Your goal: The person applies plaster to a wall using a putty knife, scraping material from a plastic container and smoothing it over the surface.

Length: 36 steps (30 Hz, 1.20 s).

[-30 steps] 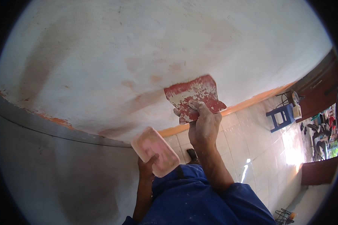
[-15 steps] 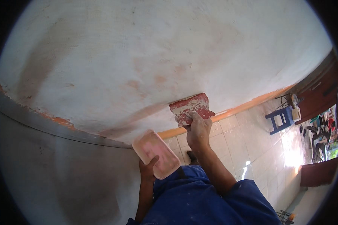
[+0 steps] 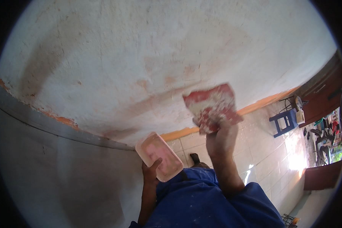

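Observation:
My right hand (image 3: pixel 222 140) grips a red putty spreader (image 3: pixel 212 99) crusted with whitish filler. The spreader looks slightly smeared by motion, with its broad edge toward the wall (image 3: pixel 114 57); whether it touches I cannot tell. Lower and to the left, my left hand (image 3: pixel 151 173) holds a shallow, pale pink tray (image 3: pixel 169 151) by its near side, thumb over the inside. Pinkish-white paste coats the tray's inside. The wall is whitish, with brownish smudges and faint orange patches where a coat looks thin or worn.
An orange strip (image 3: pixel 178 133) runs along the wall's foot. Grey surface (image 3: pixel 64 174) fills the lower left. Pale floor tiles (image 3: pixel 250 152) lie to the right, with a blue plastic stool (image 3: pixel 284 123) on them. Beyond is a bright doorway with clutter (image 3: pixel 325 138).
My right hand and the spreader have moved right and come off their earlier spot on the wall. The left hand and tray have barely shifted.

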Tool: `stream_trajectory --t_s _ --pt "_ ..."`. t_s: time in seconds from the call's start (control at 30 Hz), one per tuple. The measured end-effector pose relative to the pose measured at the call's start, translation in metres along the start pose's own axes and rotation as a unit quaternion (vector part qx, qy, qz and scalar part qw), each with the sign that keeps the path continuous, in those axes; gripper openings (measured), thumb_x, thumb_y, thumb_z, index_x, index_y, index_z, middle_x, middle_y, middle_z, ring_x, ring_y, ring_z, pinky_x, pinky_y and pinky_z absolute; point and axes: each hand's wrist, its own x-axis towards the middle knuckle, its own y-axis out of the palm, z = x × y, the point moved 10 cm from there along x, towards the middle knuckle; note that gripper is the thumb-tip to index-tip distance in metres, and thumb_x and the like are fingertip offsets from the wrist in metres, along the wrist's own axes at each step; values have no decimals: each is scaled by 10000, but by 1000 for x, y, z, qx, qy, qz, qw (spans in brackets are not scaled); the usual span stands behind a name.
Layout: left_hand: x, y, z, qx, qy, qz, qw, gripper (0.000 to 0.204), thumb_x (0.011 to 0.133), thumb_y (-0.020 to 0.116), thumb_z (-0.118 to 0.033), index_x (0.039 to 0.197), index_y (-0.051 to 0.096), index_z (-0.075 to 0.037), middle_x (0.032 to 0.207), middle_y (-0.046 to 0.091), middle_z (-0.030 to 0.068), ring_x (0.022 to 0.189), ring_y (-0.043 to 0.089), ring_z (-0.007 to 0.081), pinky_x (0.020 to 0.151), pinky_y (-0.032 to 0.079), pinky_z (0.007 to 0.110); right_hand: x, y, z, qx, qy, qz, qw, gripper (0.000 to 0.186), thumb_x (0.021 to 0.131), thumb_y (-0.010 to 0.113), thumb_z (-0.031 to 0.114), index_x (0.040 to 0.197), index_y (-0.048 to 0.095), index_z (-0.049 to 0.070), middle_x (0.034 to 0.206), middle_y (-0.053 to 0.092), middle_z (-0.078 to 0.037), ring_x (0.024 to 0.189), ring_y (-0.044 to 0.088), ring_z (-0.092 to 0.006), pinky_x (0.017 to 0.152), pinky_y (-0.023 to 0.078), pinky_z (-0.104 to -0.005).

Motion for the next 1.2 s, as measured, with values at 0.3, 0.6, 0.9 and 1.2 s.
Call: stream_trajectory --t_s 0.3,0.6,0.9,1.2 --pt "5 -13 6 13 1 4 1000 495 684 601 25 1139 410 -18 1004 498 97 896 536 226 705 485 314 9 -8 -105 25 127 -34 991 118 751 462 -12 810 486 -111 788 541 -153 677 578 -211 636 535 -343" --pt "-5 -13 -4 -9 4 14 1000 518 687 587 27 1164 390 -20 1020 493 105 921 527 233 744 477 323 3 53 -20 69 42 52 995 139 776 435 -11 855 484 -114 845 530 -157 763 565 -257 727 510 -460" --pt "-1 -20 -2 -2 -18 15 1000 490 702 579 5 1154 393 -18 1008 500 107 898 540 229 710 487 319 -19 -9 -58 31 69 -49 996 169 759 442 -41 903 463 -128 856 540 -160 753 589 -237 656 544 -373" --pt "-1 -31 -10 38 -4 -18 999 429 699 598 -5 1099 441 -3 956 524 102 833 561 224 657 493 309 1 49 -76 -1 66 -7 998 82 762 453 -31 778 497 -98 796 541 -151 695 580 -241 640 529 -387"
